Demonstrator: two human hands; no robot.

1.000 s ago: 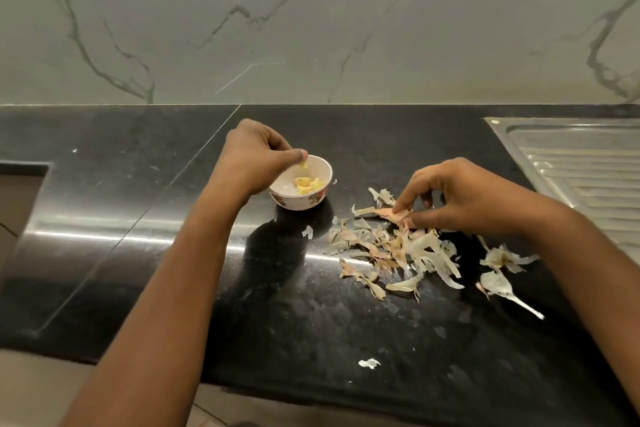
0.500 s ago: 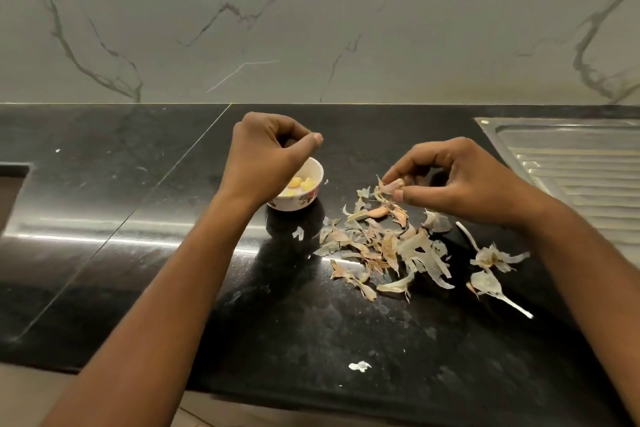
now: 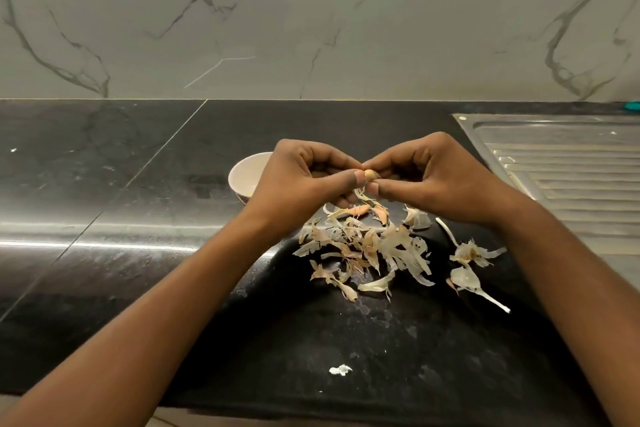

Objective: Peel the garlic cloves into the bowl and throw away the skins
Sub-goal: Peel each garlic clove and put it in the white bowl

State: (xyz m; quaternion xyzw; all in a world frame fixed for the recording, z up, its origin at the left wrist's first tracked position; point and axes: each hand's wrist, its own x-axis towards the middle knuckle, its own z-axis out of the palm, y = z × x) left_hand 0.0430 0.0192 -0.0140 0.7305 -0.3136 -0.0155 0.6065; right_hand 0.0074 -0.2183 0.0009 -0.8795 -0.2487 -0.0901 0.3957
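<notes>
We are pinching a small tan garlic clove (image 3: 370, 174) between both hands above the polished black stone counter (image 3: 138, 191). Our left hand (image 3: 304, 180) is curling its fingers inward and pressing its thumb against the clove's left end. Our right hand (image 3: 440, 180) is gripping the other end between thumb and forefinger. A thin strip of skin is hanging from the clove between the two thumbs. The clove is hovering over the far edge of a loose pile of pale papery garlic skins (image 3: 367, 250) lying on the counter just below our hands. The small round white bowl (image 3: 246, 170) is sitting just behind our left hand, which is hiding its right side; we cannot tell what is lying inside. Two larger pale skin pieces with stems (image 3: 471, 253) are lying to the right of the pile, near our right forearm. A small white scrap (image 3: 340, 370) is lying near the counter's front edge. A ribbed steel drainboard (image 3: 571, 163) is sitting at the right.
</notes>
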